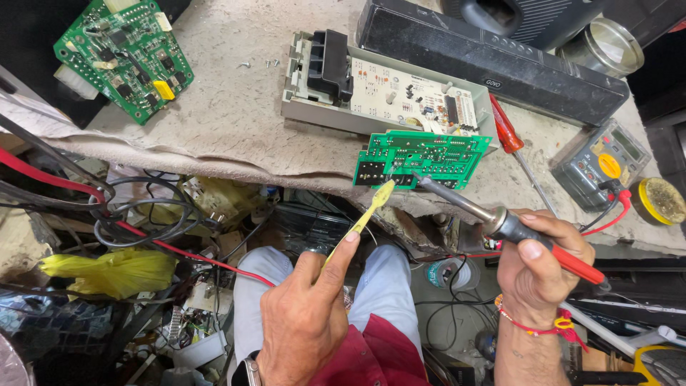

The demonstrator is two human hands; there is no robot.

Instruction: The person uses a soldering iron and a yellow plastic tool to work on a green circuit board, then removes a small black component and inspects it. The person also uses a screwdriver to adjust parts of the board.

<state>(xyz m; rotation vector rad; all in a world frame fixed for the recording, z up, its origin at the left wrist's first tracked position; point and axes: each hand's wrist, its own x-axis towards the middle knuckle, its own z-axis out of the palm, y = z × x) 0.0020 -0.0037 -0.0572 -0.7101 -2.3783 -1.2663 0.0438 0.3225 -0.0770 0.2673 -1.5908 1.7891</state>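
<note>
Left hand [304,314] pinches yellow tweezers [364,214]; right hand [539,264] grips soldering iron [500,225], tip on green board [421,159] at desk's front edge. Best: tip steady on joint, tweezers near w/o shorting pads.

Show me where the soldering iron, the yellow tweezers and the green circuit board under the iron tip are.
soldering iron [543,246]: head view, on its red handle.
yellow tweezers [371,209]: head view, mid-length of the arms.
green circuit board [436,154]: head view, centre of its green face.
</note>
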